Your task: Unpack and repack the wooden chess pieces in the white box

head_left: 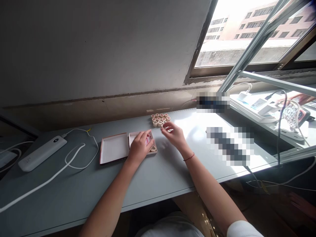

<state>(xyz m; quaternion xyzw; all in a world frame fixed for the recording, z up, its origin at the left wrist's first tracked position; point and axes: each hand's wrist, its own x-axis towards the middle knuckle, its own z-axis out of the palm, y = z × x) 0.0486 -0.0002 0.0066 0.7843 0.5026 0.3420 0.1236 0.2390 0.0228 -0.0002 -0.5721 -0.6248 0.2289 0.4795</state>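
Several round wooden Chinese chess pieces [160,123] stand grouped in rows near the wall, with red or black characters on top. At the near side of this group, my right hand [174,133] has its thumb and forefinger closed on a chess piece, mostly hidden by the fingers. My left hand [139,144] lies over a shallow box tray [153,153], thumb and fingers apart and reaching inside. Within the tray, a loose chess piece [153,148] with a black character lies by my left thumb, beside some pink-and-white printed material. The open box lid [115,148] lies left of the tray.
A white power bank [42,153] with a white cable [55,174] occupies the left of the grey table [158,177]. Two blurred-out objects are on the right. Beyond a metal frame [276,84], another person's hand [300,97] is near chargers and cables.
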